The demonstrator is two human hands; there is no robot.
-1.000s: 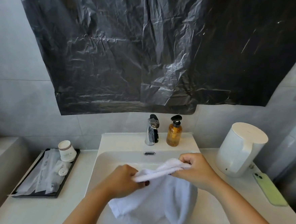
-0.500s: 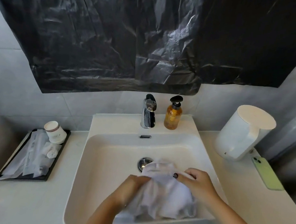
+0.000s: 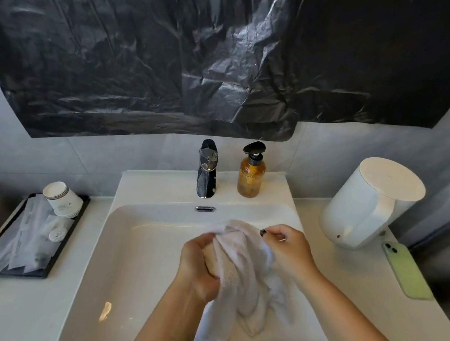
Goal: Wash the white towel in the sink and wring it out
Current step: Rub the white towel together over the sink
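Observation:
The white towel (image 3: pixel 240 278) is bunched between both hands over the white sink (image 3: pixel 139 244), its lower part hanging into the basin. My left hand (image 3: pixel 198 264) grips the towel's left side with fingers curled into the cloth. My right hand (image 3: pixel 290 252) holds its upper right part, thumb and fingers pinching the fabric. The chrome faucet (image 3: pixel 207 169) stands at the back of the sink; no water is seen running from it.
An amber soap pump bottle (image 3: pixel 251 175) stands right of the faucet. A white kettle (image 3: pixel 370 204) and a green phone (image 3: pixel 406 271) sit on the counter at right. At left, a black tray (image 3: pixel 27 236) holds paper cups (image 3: pixel 62 199) and wrapped items.
The towel went from stretched above the sink down into the basin, and now both hands hold it gathered slightly higher. The view has tilted down toward the sink.

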